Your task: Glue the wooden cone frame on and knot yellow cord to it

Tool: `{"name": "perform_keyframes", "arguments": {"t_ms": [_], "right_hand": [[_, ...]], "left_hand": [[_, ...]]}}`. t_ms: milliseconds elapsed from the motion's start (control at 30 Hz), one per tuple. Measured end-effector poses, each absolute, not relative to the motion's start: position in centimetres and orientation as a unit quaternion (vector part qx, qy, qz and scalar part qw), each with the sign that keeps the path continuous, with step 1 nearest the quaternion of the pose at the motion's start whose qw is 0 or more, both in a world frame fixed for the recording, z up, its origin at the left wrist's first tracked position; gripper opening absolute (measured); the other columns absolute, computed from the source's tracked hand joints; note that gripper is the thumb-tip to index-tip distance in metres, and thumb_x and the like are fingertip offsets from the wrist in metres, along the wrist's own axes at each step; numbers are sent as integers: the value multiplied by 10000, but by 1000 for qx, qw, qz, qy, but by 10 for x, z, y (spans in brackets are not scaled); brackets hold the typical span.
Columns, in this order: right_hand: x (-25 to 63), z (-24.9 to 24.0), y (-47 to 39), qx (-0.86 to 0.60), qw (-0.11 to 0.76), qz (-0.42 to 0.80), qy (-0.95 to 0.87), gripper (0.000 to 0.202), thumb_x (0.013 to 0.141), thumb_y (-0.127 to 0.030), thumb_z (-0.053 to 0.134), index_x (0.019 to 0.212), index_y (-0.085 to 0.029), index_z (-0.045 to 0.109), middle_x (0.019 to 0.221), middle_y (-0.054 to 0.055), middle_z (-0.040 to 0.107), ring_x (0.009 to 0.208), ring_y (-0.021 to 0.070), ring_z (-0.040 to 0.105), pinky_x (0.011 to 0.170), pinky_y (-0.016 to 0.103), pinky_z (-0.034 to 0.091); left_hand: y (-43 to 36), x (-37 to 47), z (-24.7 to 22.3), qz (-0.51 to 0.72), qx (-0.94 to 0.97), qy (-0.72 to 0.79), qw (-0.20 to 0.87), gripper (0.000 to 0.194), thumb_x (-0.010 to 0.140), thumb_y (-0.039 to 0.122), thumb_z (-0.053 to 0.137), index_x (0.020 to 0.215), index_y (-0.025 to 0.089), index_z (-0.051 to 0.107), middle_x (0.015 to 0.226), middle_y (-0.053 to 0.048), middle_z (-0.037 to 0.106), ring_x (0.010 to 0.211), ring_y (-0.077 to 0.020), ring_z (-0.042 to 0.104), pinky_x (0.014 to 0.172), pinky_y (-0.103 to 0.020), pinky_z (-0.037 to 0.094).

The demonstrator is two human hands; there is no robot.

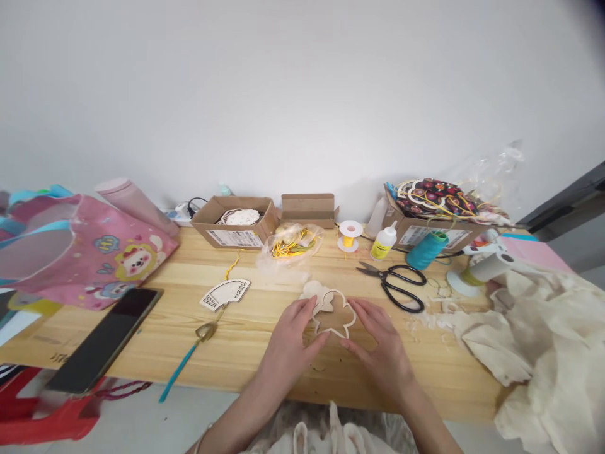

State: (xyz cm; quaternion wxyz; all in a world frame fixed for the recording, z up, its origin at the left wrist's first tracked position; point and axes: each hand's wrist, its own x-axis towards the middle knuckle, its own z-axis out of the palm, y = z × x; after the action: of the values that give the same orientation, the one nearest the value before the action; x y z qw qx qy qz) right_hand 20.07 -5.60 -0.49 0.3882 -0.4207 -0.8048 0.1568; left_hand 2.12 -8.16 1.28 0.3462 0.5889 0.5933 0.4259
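Note:
A thin, pale flower-shaped frame (352, 320), apparently wooden, is held just above the table between both hands. My left hand (293, 337) pinches its left side with thumb and fingers. On the opposite side, my right hand (380, 337) grips the rim the same way. Through the open middle the tabletop shows, and a small pale shape sits at the frame's upper left. Just behind it lies a solid pale piece with a scalloped edge (314, 288), partly covered by the frame and my left fingers.
Black-handled scissors (397, 284), a glue bottle (383, 241), a yellow-thread spool (350, 236) and a teal thread cone (426, 250) stand beyond. Left lie a fan-shaped ornament (225, 294) with teal tassel and a phone (106, 340). Cream fabric (548, 340) covers the right edge.

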Motion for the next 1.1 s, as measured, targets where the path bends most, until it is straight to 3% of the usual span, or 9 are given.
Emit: {"name": "perform_keyframes", "arguments": {"t_ms": [167,333,500,767,967,1100], "right_hand": [[196,-2,-50,-414,365,118,-826,467,624,-312,625,1059,-175,524,950,101,603,887,234,544,764,396,466],[192,-3,-48,-453,348,162,-805,405,605,-282,631,989,-181,555,909,90,616,853,222,563,730,371,489],[209,-8,-46,-522,345,223,-748,415,625,-310,615,1009,-177,535,967,81,599,910,214,554,773,359,476],[232,-9,-47,-548,353,257,-714,446,639,-350,605,1050,-214,500,1076,52,541,1013,200,495,867,340,412],[229,-13,-51,-529,344,272,-726,455,626,-351,623,1044,-215,505,1078,62,531,1028,216,474,877,355,402],[221,-20,-52,-524,337,260,-737,479,603,-329,647,1045,-205,512,1068,84,530,1024,233,467,869,385,403]], "left_hand": [[-85,19,6,421,601,603,311,473,634,319,597,1095,250,518,1069,-69,528,1025,-239,438,919,-380,298],[-84,15,2,369,647,610,270,501,666,333,569,1149,247,469,1097,-84,507,1042,-241,425,913,-382,300],[-65,5,-4,330,664,618,260,727,568,392,644,1223,238,371,1201,-98,418,1106,-281,353,923,-419,272],[-43,15,-15,256,757,554,235,630,673,262,557,1247,191,307,1192,-92,440,1094,-230,365,928,-407,284],[-55,23,-15,224,767,543,258,714,649,395,575,1262,191,272,1254,-112,370,1142,-246,332,941,-418,291],[-65,6,-17,223,752,561,265,733,648,383,581,1277,240,233,1279,-86,347,1166,-235,313,949,-417,301]]}}
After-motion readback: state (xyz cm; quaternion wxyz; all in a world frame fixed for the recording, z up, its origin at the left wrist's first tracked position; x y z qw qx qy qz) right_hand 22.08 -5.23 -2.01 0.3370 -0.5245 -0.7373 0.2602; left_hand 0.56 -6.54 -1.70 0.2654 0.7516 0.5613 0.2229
